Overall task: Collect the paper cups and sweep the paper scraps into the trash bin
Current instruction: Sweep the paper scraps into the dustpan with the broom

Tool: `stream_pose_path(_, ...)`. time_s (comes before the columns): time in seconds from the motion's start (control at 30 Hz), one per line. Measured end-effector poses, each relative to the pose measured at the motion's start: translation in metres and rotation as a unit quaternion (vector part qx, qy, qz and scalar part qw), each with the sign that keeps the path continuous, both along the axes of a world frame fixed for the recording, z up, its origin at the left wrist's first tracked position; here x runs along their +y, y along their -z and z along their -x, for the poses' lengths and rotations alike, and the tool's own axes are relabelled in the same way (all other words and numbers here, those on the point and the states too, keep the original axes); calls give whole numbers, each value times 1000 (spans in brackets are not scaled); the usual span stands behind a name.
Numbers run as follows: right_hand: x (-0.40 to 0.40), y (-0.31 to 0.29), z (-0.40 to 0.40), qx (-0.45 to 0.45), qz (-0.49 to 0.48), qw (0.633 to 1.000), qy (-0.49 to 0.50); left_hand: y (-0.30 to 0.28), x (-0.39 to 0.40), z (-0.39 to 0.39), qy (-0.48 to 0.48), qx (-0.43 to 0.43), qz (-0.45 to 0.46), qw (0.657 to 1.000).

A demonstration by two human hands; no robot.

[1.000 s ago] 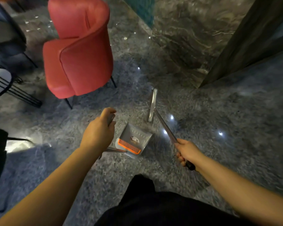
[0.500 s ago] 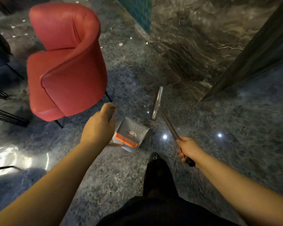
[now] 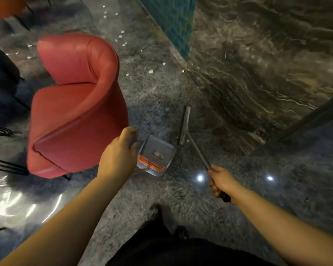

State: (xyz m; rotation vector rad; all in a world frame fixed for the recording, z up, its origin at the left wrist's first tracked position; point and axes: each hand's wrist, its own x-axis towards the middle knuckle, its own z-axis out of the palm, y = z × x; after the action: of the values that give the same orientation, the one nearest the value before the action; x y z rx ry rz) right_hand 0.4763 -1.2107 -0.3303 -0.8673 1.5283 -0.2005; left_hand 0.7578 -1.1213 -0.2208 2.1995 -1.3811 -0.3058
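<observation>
Nearest, the left hand (image 3: pixel 118 156) is closed round the upright handle of a grey dustpan (image 3: pixel 155 154), and the right hand (image 3: pixel 220 180) is closed round the dark end of a broom handle (image 3: pixel 198 152). So each grip is shut on its tool. The dustpan hangs or rests just above the floor (image 3: pixel 181 192), its orange comb (image 3: pixel 151 164) toward the person, with one small scrap already lying in the tray. The broom head (image 3: pixel 184 125) sits just beyond the pan's far right corner, close to the foot of the marble wall (image 3: pixel 258 73); whether it touches the floor cannot be told.

Beside the left hand stands a red armchair (image 3: pixel 75 104), its shell just beside the knuckles.

Farther off, the paper scraps (image 3: pixel 151 71) lie scattered along the floor between the chair and the wall, and more trail away beyond them toward the top of the view. No paper cups and no trash bin show here.

The scraps look tiny, thin and nearly weightless, so they should skitter and lift on a fast stroke; short, low, gentle strokes toward the pan lip would likely serve best on this glossy, slippery floor. The pan seems light, stiff plastic, best held high on its stem as now and tilted so its front edge seals flat. The broom is long and rigid; a hold near its end gives reach.
</observation>
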Motion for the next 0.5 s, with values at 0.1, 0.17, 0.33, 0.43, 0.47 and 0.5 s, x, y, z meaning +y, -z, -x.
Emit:
stream_pose_path(0.1,-53,4,-22,-10,0,1000,7,5,-55,-20,-1,-2,-6,1000)
stream_pose_path(0.17,-91,6,-36,-8,2,1000,11,9,-96,-35,4,2,-11,1000)
stream_pose_path(0.33,-185,2,-70,-4,7,1000,17,17,-201,-75,21,6,-23,999)
stream_pose_path(0.43,-237,-4,-91,-6,17,1000,22,18,-261,-92,28,6,-26,999)
stream_pose_path(0.47,-255,-6,-97,-7,22,999,22,17,-281,-97,37,7,-23,999)
stream_pose_path(0.5,-273,-7,-101,-6,27,999,24,17,-302,-102,44,7,-21,999)
